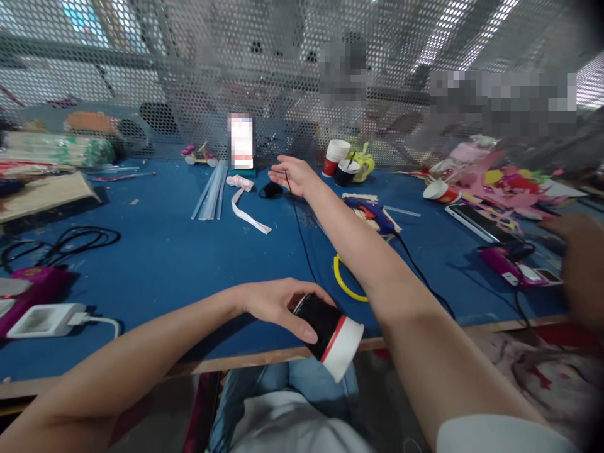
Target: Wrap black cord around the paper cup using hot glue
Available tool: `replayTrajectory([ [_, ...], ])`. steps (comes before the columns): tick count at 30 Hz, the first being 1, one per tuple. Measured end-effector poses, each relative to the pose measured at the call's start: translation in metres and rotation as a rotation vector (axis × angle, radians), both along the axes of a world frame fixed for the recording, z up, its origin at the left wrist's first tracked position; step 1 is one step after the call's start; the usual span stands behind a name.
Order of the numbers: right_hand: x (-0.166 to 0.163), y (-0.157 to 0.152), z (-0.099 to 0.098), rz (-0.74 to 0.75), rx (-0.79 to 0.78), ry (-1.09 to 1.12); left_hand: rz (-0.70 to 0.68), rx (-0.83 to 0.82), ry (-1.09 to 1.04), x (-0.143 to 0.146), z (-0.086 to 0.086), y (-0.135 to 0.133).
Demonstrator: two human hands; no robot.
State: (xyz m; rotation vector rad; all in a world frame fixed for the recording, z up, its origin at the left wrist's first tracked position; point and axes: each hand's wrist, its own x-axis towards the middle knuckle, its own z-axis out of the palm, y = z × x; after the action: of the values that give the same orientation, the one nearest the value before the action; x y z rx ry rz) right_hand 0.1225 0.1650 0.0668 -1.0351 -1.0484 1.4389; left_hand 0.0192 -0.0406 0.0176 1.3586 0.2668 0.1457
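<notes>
A paper cup is tilted over the table's front edge, its body wrapped in black yarn and its white rim with a red band left bare. My left hand is closed around the wrapped part. From near the cup, a strand of black yarn runs up to my right hand, which reaches far forward over the table. The strand crosses its loosely spread fingers and seems held there. Beside those fingertips lies a small black yarn bundle.
Clear glue sticks, white ribbon and a lit phone are ahead. To the right are paper cups, a blue glue gun, a yellow ring and another person's blurred arm. A purple power strip lies left.
</notes>
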Motion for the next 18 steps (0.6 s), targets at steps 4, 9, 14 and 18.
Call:
replayTrajectory([
  [4,0.012,0.005,0.020,-0.072,0.259,-0.257,-0.001,-0.024,0.012,0.000,-0.002,0.000],
  [9,0.018,0.006,0.047,-0.152,0.627,-0.564,0.023,-0.002,0.033,0.000,0.000,0.001],
  [14,0.023,-0.023,0.053,0.158,0.504,-0.873,0.020,0.010,0.003,0.000,-0.001,0.001],
  [18,0.031,-0.060,0.054,0.456,0.330,-1.099,0.029,0.022,0.000,0.000,-0.004,0.001],
])
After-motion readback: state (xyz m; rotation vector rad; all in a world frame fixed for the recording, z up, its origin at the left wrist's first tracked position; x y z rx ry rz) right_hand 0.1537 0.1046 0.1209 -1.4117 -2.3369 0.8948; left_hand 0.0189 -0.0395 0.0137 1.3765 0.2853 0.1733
